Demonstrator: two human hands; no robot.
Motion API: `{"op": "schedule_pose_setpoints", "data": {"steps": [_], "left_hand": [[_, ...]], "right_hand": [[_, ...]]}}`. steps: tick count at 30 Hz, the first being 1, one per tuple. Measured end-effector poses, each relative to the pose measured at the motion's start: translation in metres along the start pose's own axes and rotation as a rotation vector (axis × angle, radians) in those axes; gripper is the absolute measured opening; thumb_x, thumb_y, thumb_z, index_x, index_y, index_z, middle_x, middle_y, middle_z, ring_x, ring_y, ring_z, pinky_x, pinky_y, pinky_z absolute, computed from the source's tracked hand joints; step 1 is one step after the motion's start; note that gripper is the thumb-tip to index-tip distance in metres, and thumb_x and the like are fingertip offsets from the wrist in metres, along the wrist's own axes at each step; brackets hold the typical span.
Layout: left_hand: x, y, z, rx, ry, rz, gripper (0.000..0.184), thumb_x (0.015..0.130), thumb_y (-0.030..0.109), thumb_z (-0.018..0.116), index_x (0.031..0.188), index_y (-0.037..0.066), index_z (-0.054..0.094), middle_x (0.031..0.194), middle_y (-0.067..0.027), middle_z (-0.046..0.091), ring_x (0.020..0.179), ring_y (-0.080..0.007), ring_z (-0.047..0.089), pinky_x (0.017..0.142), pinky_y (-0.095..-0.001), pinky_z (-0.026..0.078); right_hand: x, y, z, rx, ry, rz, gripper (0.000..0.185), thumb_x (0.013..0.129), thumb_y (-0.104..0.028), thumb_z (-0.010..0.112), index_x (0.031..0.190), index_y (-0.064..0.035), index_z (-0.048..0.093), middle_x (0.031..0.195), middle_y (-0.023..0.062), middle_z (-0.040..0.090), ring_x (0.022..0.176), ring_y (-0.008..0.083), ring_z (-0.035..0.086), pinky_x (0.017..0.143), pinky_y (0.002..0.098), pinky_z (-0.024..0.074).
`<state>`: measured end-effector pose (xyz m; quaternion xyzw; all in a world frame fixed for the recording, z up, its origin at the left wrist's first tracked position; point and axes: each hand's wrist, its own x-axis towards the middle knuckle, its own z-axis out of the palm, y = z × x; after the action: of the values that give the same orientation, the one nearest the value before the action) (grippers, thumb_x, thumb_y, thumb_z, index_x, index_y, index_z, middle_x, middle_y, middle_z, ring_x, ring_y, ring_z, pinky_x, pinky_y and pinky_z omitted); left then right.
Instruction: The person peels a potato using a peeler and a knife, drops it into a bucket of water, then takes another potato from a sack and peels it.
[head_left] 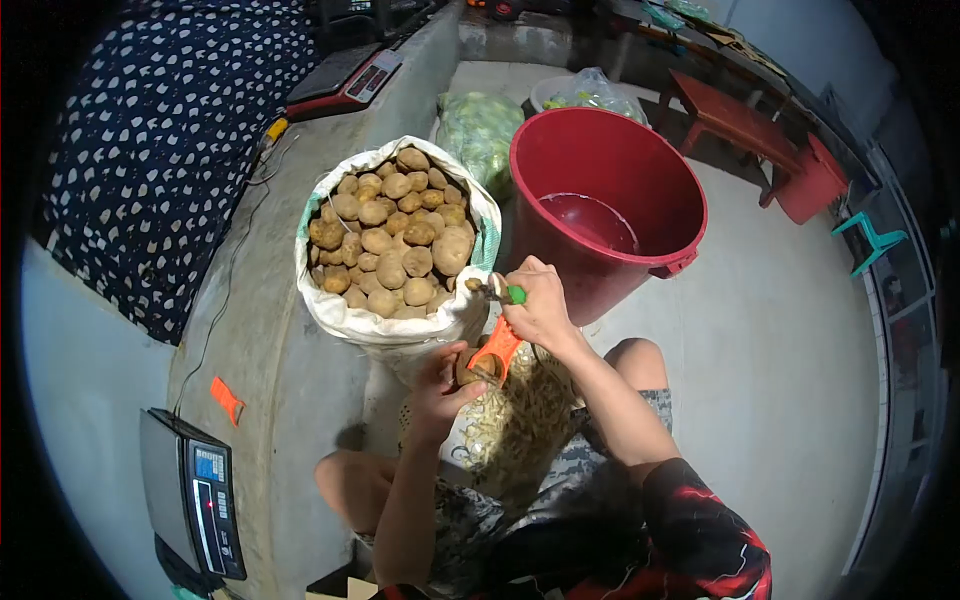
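Black and red printed fabric of my shirt (pixel 715 545) lies nearest the camera, with my patterned grey shorts (pixel 575 470) just beyond it. My left hand (pixel 437 392) is clamped around a potato (pixel 464 368), held low in front of me, beside the near side of a white sack (pixel 345 325). My right hand (pixel 538 303) is closed on an orange peeler (pixel 503 340), its head lying over the potato. Both hands are close together, apart from each other, with the peeler bridging the gap. A green piece (pixel 517 294) also shows at my right fingers; I cannot tell what it belongs to.

Below the hands, between my legs, is a heap of pale peelings (pixel 535 405). The sack stands open with its rim rolled outward, filled with loose brown potatoes (pixel 390 240). To its right stands a large red tub (pixel 590 270), with a light ring visible at its bottom. Behind the sack is a bag of greenish contents (pixel 475 130), which I cannot identify.

On the concrete ledge (pixel 275 330) to my left lies a second orange tool (pixel 226 400), near a digital scale (pixel 208 490). Farther along the ledge is a red scale (pixel 345 82), next to a dark patterned cloth (pixel 170 130).
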<state>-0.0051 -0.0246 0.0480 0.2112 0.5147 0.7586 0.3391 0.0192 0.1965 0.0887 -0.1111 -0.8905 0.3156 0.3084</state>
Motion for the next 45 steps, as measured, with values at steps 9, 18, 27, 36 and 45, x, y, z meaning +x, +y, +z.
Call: {"op": "schedule_pose_setpoints", "data": {"steps": [9, 18, 27, 36, 45], "left_hand": [[-0.009, 0.015, 0.014, -0.124, -0.174, 0.011, 0.058, 0.071, 0.012, 0.083, 0.121, 0.000, 0.056, 0.114, -0.0080, 0.062, 0.106, -0.0174, 0.061, 0.093, -0.0317, 0.050], [-0.008, 0.014, 0.004, -0.112, -0.007, 0.040, 0.060, 0.072, 0.003, 0.076, 0.126, 0.000, 0.050, 0.117, -0.0082, 0.060, 0.109, -0.0179, 0.059, 0.095, -0.0320, 0.048], [-0.009, 0.010, 0.001, -0.203, -0.216, 0.007, 0.060, 0.074, 0.004, 0.077, 0.127, -0.001, 0.050, 0.117, -0.0094, 0.059, 0.110, -0.0183, 0.059, 0.095, -0.0320, 0.048], [-0.009, 0.021, 0.014, -0.109, -0.093, -0.015, 0.059, 0.075, -0.005, 0.070, 0.129, -0.003, 0.048, 0.117, -0.0103, 0.060, 0.109, -0.0198, 0.060, 0.095, -0.0334, 0.049], [-0.009, 0.001, 0.009, -0.314, -0.111, 0.054, 0.068, 0.073, 0.000, 0.077, 0.132, -0.005, 0.043, 0.121, -0.0118, 0.057, 0.113, -0.0205, 0.057, 0.100, -0.0347, 0.046]], "right_hand": [[0.014, 0.030, -0.007, -0.097, -0.177, 0.206, 0.019, 0.071, -0.019, 0.063, 0.064, -0.0019, 0.063, 0.068, 0.0199, 0.055, 0.072, 0.0377, 0.055, 0.067, 0.0489, 0.0404], [0.009, -0.028, -0.034, -0.086, 0.031, -0.006, 0.040, 0.088, -0.028, 0.064, 0.060, -0.0005, 0.060, 0.063, 0.0141, 0.047, 0.061, 0.0299, 0.046, 0.062, 0.0419, 0.0326], [0.013, 0.015, -0.007, -0.030, -0.120, 0.123, 0.021, 0.080, -0.021, 0.061, 0.070, -0.0036, 0.069, 0.065, 0.0192, 0.057, 0.067, 0.0328, 0.053, 0.066, 0.0425, 0.0375], [0.007, -0.014, -0.022, -0.084, -0.032, -0.076, 0.018, 0.072, -0.016, 0.063, 0.082, -0.0078, 0.075, 0.063, 0.0167, 0.051, 0.065, 0.0341, 0.051, 0.068, 0.0427, 0.0373], [0.006, -0.017, -0.021, -0.012, -0.020, -0.034, 0.027, 0.078, -0.021, 0.063, 0.058, -0.0028, 0.059, 0.058, 0.0137, 0.047, 0.065, 0.0300, 0.049, 0.068, 0.0384, 0.0336]]}}
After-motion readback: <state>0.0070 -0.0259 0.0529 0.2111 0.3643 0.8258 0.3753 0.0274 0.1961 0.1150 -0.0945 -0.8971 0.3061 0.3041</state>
